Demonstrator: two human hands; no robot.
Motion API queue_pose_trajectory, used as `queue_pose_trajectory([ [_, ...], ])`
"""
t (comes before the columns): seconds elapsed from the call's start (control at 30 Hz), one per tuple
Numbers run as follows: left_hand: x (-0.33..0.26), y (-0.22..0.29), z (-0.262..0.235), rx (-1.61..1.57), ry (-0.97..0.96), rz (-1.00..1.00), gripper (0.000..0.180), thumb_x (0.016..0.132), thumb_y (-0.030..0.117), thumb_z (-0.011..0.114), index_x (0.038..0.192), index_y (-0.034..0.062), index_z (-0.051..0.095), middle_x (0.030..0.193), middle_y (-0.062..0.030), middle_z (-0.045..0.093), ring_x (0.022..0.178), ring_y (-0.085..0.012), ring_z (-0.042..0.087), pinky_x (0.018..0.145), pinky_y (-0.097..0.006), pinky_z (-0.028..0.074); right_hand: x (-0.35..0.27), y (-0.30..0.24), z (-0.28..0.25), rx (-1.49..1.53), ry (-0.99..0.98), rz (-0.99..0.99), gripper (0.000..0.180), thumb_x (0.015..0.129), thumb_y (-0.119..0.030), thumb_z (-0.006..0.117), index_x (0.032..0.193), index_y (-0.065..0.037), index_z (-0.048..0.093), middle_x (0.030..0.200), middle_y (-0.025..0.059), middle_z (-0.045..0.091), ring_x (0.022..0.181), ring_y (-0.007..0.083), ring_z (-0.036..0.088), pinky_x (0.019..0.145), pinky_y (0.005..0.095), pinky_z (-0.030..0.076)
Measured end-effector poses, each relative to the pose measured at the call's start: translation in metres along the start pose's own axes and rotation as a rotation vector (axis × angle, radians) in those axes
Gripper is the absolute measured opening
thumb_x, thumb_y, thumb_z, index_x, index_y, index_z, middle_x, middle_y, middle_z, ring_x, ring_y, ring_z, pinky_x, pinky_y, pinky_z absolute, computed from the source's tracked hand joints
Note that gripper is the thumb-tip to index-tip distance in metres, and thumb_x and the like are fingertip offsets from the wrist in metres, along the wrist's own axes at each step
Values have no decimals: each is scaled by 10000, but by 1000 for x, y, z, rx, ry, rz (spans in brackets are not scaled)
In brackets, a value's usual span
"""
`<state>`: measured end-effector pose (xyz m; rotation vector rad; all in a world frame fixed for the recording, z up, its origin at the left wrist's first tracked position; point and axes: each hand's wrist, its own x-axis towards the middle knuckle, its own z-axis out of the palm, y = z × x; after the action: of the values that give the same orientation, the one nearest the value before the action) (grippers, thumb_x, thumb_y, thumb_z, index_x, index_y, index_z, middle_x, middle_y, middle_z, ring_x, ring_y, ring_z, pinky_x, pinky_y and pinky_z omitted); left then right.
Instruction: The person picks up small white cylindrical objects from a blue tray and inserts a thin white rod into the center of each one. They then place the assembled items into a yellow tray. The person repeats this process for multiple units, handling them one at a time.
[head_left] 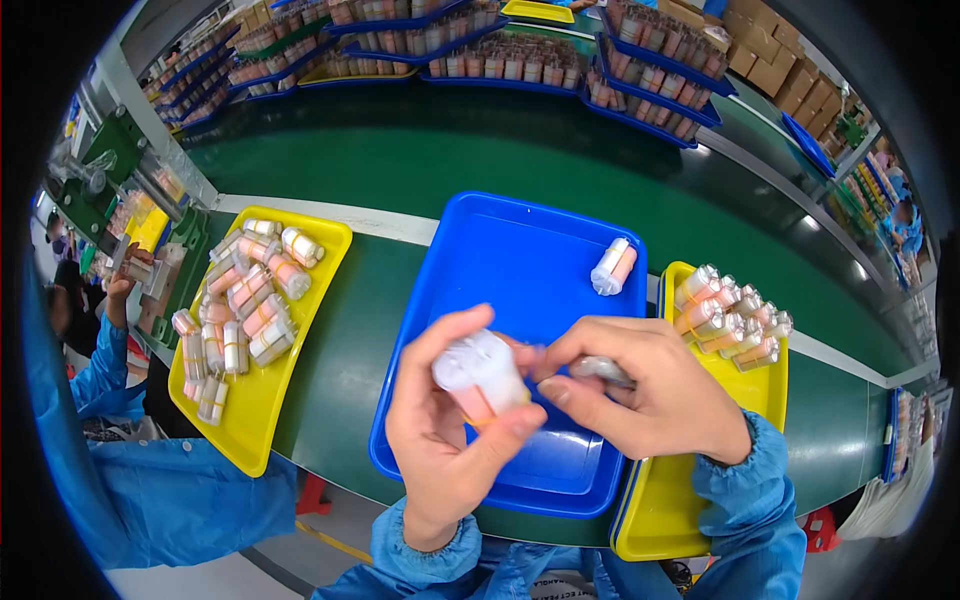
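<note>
While my left hand (450, 430) wraps around a bundle of capped tubes (480, 375) over the blue tray's (520, 260) near edge, my right hand (650, 395) pinches a small clear piece (600, 370) beside it. One bundle (613, 267) lies at the tray's far right corner.

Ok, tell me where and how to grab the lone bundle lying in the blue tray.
Probably grip the lone bundle across its middle, coming from above with fingers on its two long sides. It lies tilted on the blue tray with free space all round, so neither side is blocked.
</note>
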<state>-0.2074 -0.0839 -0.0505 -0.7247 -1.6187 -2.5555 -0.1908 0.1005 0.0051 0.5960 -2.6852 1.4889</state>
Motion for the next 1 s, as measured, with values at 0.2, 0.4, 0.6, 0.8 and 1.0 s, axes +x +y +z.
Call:
queue_pose_trajectory([
  [0.2, 0, 1, 2, -55, 130, -187, 462, 879, 63, 673, 1285, 26, 456, 925, -62, 564, 761, -83, 567, 629, -223, 522, -3, -17, -3, -205, 47, -203, 672, 740, -303, 822, 1280, -47, 515, 1166, 123, 578, 888, 268, 638, 641, 321, 528],
  [0.4, -1, 6, 0, -197, -44, -323, 583, 991, 344, 497, 1431, -8, 349, 975, -104, 591, 796, -121, 579, 726, -262, 513, -1, -5, 10, -283, 79, -257, 822, 732, -375, 796, 1406, -68, 441, 1251, 98, 528, 795, 247, 638, 526, 298, 514],
  [0.6, 1, 3, 5, -416, -52, -450, 729, 1009, 553, 252, 1438, -29, 340, 1011, -141, 607, 906, -215, 613, 848, -340, 496, 1, 1, 8, -283, 43, -204, 796, 688, -342, 839, 1347, -76, 481, 1244, 119, 473, 783, 281, 654, 543, 324, 534],
  [0.8, -3, 12, 12, -164, 35, -384, 813, 966, 658, 227, 1410, -14, 342, 1133, -164, 573, 965, -233, 611, 893, -381, 495, 1, 3, 6, -136, 49, -237, 690, 731, -248, 802, 1318, -71, 484, 1258, 123, 475, 802, 312, 652, 587, 356, 552],
  [1.0, -1, 10, 7, 199, 96, -13, 839, 769, 256, 815, 1389, 6, 307, 1323, -179, 439, 1008, -232, 606, 834, -342, 537, -2, -1, -2, -252, 43, -148, 642, 767, -196, 756, 1321, -67, 457, 1262, 131, 489, 816, 345, 642, 592, 389, 538],
])
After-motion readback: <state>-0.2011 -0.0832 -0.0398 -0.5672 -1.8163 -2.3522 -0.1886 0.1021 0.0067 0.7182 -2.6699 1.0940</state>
